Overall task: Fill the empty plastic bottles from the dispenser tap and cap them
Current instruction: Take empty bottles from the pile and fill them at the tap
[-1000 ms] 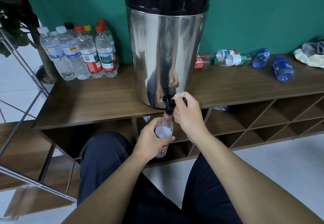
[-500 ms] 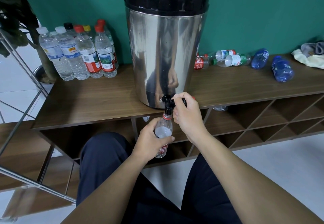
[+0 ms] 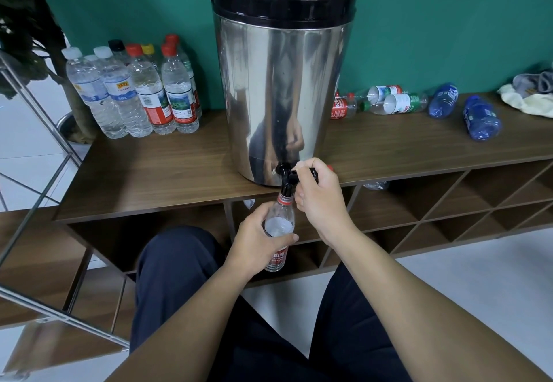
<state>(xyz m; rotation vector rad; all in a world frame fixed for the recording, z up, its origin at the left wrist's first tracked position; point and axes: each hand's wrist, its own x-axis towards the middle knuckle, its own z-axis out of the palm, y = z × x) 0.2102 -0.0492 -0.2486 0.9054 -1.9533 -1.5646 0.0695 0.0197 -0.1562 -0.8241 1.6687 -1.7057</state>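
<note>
— Nothing has shifted since a second ago: both hands keep their places at the tap [image 3: 288,175]. How many bottles do you count?

— One bottle [image 3: 279,226] under the tap, its neck right at the spout, gripped round the middle by the left hand [image 3: 259,239]. The right hand [image 3: 317,199] is curled round the tap lever. Seven or so capped bottles [image 3: 134,91] stand at the back left of the surface [image 3: 155,172]; the rear ones overlap, so I cannot count them exactly. Five bottles lie on their sides to the right: three clear [image 3: 386,101], two blue [image 3: 462,110].

— And edges, room?

— One dispenser [image 3: 282,82] stands at the front edge, its tap overhanging it. Bare wood lies between the dispenser and the standing group, and more in front of the lying bottles. A cloth [image 3: 526,94] sits at the far right edge.
</note>
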